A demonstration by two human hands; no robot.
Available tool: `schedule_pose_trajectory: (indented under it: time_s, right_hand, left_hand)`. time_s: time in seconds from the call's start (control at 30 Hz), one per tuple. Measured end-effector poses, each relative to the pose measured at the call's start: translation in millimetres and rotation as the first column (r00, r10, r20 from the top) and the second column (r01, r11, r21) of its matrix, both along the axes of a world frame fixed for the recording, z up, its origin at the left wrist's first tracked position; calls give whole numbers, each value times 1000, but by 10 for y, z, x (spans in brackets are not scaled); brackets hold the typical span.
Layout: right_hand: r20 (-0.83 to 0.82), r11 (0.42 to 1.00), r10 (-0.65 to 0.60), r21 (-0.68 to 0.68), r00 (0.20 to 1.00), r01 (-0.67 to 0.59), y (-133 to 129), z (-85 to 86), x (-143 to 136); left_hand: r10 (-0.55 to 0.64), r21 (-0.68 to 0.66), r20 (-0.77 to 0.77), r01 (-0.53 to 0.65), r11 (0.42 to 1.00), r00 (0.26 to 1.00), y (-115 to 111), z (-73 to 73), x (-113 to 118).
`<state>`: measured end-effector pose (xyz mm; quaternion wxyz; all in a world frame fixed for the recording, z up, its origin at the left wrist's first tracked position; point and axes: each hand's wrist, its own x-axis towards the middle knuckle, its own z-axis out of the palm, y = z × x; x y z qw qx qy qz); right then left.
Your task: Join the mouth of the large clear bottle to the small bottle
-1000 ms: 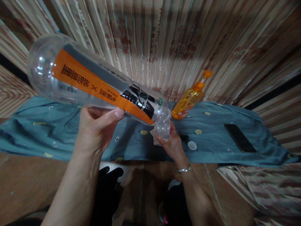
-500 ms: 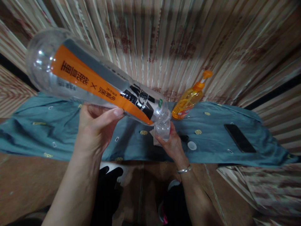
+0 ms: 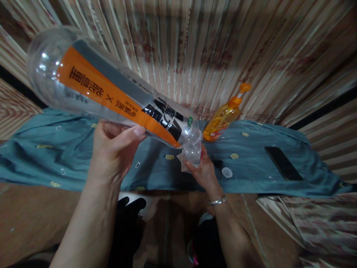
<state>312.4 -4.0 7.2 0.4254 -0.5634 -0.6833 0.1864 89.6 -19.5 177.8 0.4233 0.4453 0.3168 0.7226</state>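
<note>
A large clear plastic drink bottle (image 3: 111,93) with an orange and grey label is tilted, its base up at the left and its neck down at the right. My left hand (image 3: 117,149) grips it from below, the thumb along its near side. Directly under the bottle's mouth, my right hand (image 3: 202,167) holds a small clear container (image 3: 192,153), its fingers wrapped round the side. Mouth and container appear to meet, though I cannot tell whether they touch. Whether liquid is flowing between them does not show clearly.
An orange pump bottle (image 3: 221,119) leans in view behind my right hand. A small white round lid (image 3: 227,172) and a black object (image 3: 218,163) lie beside that hand. Farther right is a black phone (image 3: 283,163). All rest on a green-blue cloth (image 3: 251,167); a striped curtain (image 3: 217,48) hangs behind.
The raised base of the drink bottle has risen slightly, so the bottle tilts a little more steeply. Both hands keep their grips, almost in place.
</note>
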Motion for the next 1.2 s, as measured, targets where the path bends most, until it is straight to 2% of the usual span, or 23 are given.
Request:
schedule_pose_trajectory:
  time_s: [0.33,0.73,1.2]
  right_hand:
    - [8,999,-31,9,1000,31,6,-25,-10]
    - [19,998,-13,65,1000,11,1,-73,-12]
    - [45,998,-23,52,999,21,-1,-99,-22]
  left_hand:
    - [6,10,36,-6,1000,999,24,50,37]
    - [-15,46,58,13,999,998,37,32,28]
    - [-26,52,52,23,998,998,51,11,11]
